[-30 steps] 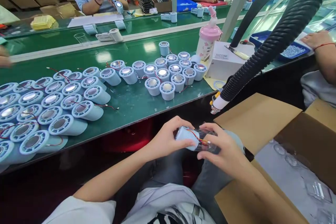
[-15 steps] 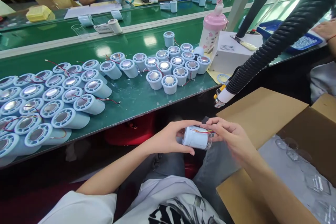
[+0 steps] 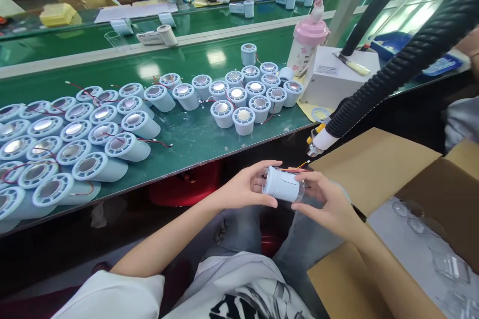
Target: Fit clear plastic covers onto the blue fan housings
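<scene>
A light blue cylindrical housing (image 3: 283,185) lies on its side in the air above my lap, with clear plastic showing at both ends. Around its left end curve the thumb and fingers of my left hand (image 3: 249,187). My right hand (image 3: 329,202) grips the right end, thumb below and fingers above. Thin coloured wires (image 3: 295,169) run along the upper side and end in a small white plug. Just above and to the right hangs the metal nozzle (image 3: 315,149) of a black corrugated hose (image 3: 396,55). Part of the housing is hidden by my fingers.
Many similar light blue housings (image 3: 125,147) with wires stand on the green conveyor (image 3: 187,134). A pink-lidded bottle (image 3: 309,35) and a white box (image 3: 337,77) stand near the hose. An open carton (image 3: 377,164) with clear plastic parts is at right. Co-workers sit across.
My right hand has shifted from the wires to a grip around the housing's right end. The wires now stick up past the top, and the housing has turned slightly.
</scene>
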Motion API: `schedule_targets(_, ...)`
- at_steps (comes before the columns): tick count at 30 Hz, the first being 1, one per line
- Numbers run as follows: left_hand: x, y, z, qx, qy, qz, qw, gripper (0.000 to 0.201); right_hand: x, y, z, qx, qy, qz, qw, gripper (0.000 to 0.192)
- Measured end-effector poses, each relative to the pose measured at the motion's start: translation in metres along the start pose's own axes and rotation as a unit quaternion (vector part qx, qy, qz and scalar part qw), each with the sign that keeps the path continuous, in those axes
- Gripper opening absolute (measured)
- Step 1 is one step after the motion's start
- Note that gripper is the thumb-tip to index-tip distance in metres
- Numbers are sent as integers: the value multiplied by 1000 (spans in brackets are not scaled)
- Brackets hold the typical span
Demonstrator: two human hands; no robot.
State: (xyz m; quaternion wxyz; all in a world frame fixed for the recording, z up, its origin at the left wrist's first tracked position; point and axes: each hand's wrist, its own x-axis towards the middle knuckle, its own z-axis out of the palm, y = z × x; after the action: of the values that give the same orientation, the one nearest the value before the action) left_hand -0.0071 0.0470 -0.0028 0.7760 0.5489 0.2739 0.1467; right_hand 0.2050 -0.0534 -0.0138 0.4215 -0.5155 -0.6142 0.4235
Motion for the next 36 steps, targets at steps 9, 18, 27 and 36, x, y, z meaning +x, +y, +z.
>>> schedule_targets(9,82,4,-8,34,-24,5,999,67,12,30,-16,-165,131,72,975,37)
schedule_targets(18,77,19,-16,52,-49,17,997,67,25,33,-25,-62,112,-15,992,38)
schedule_targets(27,9,-1,-6,101,-67,30,992,79,-5,8,-9,-75,-4,0,997,43)
schedule_targets(36,-22,16,1,152,-64,162,973,77,-15,-30,-4,13,-26,52,998,48)
